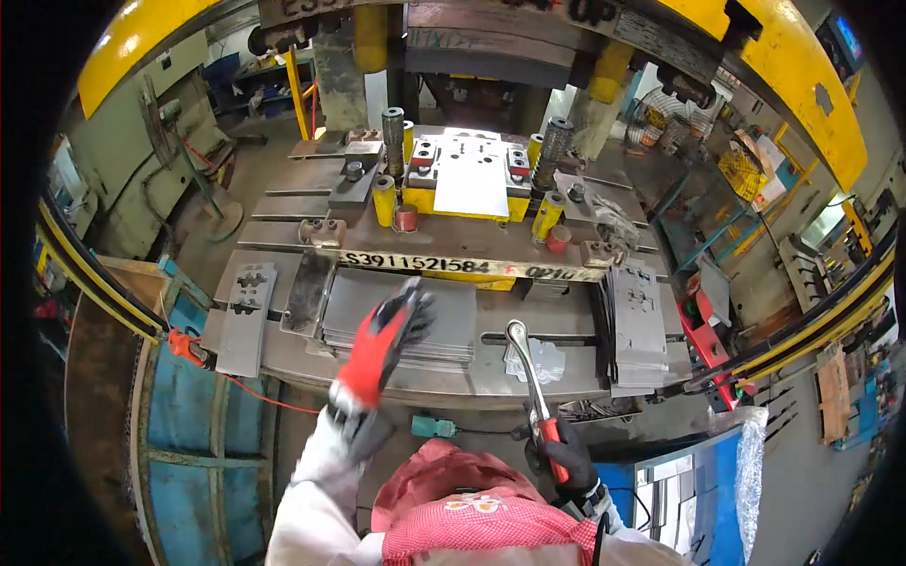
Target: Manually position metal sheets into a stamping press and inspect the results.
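Note:
My left hand (379,341), in a red and black glove, reaches over the stack of flat grey sheet-metal blanks (444,316) on the press bed. Its fingers are stretched out and slightly blurred; nothing shows in them. My right hand (564,457), black-gloved, is wrapped round the red grip of a ratchet wrench (530,377). The wrench's round metal head points away from me, above a small pile of thin clear pieces (543,360) on the bed. Farther back, a bright sheet-metal part (472,184) with holes lies on the die (425,203).
Cut-out metal plates are stacked at the left (247,321) and right (638,330) of the bed. Dark guide posts (393,141) and yellow stops (384,200) rise round the die, beneath the press ram (486,57). A blue-panelled bin (179,415) stands at left.

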Motion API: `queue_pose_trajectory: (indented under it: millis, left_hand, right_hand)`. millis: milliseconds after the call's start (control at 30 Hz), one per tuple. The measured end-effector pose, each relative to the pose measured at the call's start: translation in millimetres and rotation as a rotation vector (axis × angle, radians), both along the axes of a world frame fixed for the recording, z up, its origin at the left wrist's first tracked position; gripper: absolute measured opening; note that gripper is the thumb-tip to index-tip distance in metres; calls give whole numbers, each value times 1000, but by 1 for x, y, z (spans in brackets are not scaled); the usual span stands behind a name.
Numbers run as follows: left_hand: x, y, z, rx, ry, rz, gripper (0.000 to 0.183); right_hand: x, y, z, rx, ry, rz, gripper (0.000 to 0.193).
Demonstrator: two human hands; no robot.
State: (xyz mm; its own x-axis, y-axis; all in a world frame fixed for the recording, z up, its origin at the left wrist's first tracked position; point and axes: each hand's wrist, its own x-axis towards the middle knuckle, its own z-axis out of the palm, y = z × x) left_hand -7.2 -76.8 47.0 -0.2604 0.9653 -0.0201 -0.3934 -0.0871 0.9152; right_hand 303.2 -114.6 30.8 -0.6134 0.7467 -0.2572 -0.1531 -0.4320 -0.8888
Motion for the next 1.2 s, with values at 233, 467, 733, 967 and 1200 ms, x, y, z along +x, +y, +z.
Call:
queue_pose_trajectory:
  millis: [233, 467, 733, 967, 1200]
  left_hand:
    - [-1, 205, -22, 66, -635, -99, 43]
    - [-16, 248, -76, -7, -348, -93, 41]
    - [10, 131, -46, 49, -463, 82, 34]
    - [-6, -58, -61, -227, -80, 389, 27]
    - [-21, -178, -73, -166, -66, 670, 34]
  right_hand:
    - [31, -13, -19, 51, -83, -21, 52]
    - [40, -13, -22, -22, -53, -140, 49]
    - [33, 16, -18, 69, -16, -131, 55]
    - [-13, 131, 28, 1374, -779, -286, 66]
    - [-64, 216, 85, 1656, -1007, -284, 75]
